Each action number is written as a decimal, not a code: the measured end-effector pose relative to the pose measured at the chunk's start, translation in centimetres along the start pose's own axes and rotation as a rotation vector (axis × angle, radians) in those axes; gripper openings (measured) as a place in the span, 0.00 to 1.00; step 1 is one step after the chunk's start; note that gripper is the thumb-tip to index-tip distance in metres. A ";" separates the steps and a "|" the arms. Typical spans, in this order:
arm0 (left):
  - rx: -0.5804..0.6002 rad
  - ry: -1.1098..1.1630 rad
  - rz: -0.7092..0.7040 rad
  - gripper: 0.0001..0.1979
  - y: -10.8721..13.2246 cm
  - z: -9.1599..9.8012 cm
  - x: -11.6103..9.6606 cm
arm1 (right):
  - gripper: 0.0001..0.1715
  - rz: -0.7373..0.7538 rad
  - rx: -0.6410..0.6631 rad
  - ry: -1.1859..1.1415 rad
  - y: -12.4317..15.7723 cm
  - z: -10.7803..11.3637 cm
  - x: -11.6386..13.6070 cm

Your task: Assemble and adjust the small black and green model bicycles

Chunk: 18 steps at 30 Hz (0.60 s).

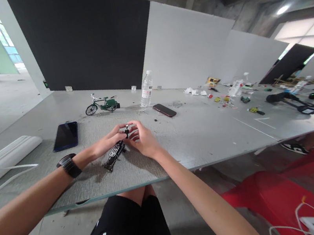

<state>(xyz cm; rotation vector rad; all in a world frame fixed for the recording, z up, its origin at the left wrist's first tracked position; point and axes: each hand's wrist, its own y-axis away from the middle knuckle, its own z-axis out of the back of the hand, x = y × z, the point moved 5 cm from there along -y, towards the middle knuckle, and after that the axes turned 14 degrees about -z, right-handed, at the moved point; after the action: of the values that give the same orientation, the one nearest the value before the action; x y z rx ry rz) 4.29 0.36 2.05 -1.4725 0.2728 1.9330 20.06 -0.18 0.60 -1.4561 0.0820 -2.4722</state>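
Both your hands were at work over the near part of the counter (197, 143), close to its front edge. Between them, the small black model (114, 154) with pale, looped metalwork along its body; it lay aslant, one end pointing back toward you, the other up among your fingers. Whether its near end rested on the surface or was held just above, I could not tell.

Your left hand (110, 141) came in over the model, thumb and fingers closed on its far end. Your right hand (144, 139) was curled in from the other side, fingers bent and touching the same end; whether they gripped or only steadied it, I could not tell. A dark watch (69, 166) sat on your left wrist.

Beyond the hands, a green model bicycle (101, 104) stood upright. To its right, a clear bottle (146, 90) with a white cap, also upright, and just nearer you a dark phone (164, 110) lying flat. Another phone, blue-black (66, 136), lay left of your hands. At the far left was a long white case (8, 157), a white cable (30, 166) running across it.
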 end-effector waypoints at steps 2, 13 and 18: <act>0.007 -0.027 0.017 0.33 0.0 0.1 0.0 | 0.31 -0.003 0.004 -0.016 -0.1 -0.1 -0.2; 0.042 -0.120 -0.040 0.29 -0.3 0.5 0.2 | 0.29 -0.043 -0.027 0.011 0.1 0.4 0.2; -0.015 -0.246 -0.040 0.30 -0.5 0.8 0.7 | 0.28 -0.034 -0.027 0.016 0.1 0.5 -0.1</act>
<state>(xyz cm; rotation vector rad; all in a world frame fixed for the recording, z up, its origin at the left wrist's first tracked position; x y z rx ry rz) 3.87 1.40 1.77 -1.2242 0.1162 2.0620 20.56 -0.16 0.74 -1.4599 0.0954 -2.5198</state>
